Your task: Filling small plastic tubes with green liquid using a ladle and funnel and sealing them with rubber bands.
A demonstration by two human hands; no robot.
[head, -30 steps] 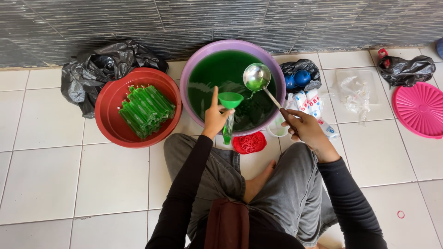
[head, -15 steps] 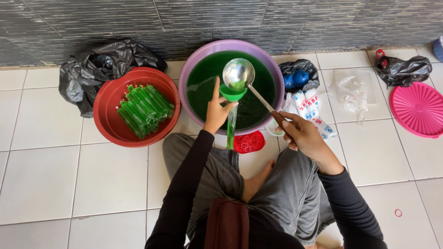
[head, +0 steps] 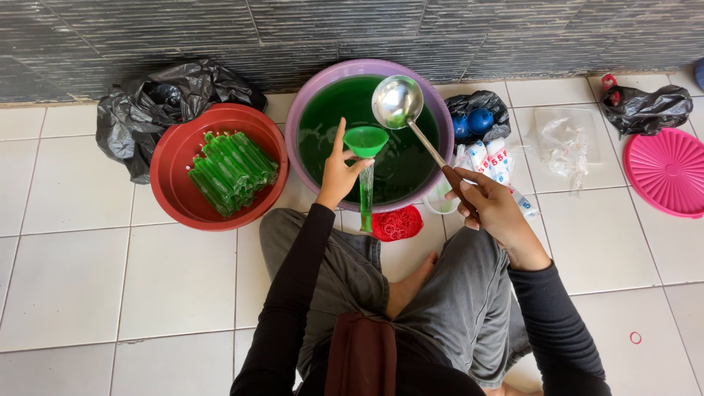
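Sitting on the white tiled floor [head: 88, 293], the person holds the left hand [head: 339, 176] closed around the top of a slim clear bag [head: 366, 202] of green liquid, with a green funnel [head: 366, 141] set in its mouth; the bag hangs upright just in front of the purple basin's [head: 308, 103] near rim, and the index finger points up beside the funnel. The right hand [head: 488, 205] is closed on the dark handle of a metal ladle [head: 397, 101]; the ladle's bowl is tilted above the green liquid [head: 330, 110] in the basin, just above and to the right of the funnel, not touching it.

Left of the basin stands a red basin [head: 172, 158] holding a heap of filled green tubes [head: 231, 170]; behind it lies a crumpled black plastic bag [head: 143, 106]. A small red dish of rubber bands [head: 397, 224] sits on the floor just below the purple basin, near the person's knee. To the right of the basin lie a second black bag with blue balls [head: 477, 117], white packets with red and blue print [head: 491, 158], and a clear plastic sheet [head: 568, 143]; a pink lid [head: 667, 172] rests by the right edge, with another black bag [head: 645, 106] behind it.
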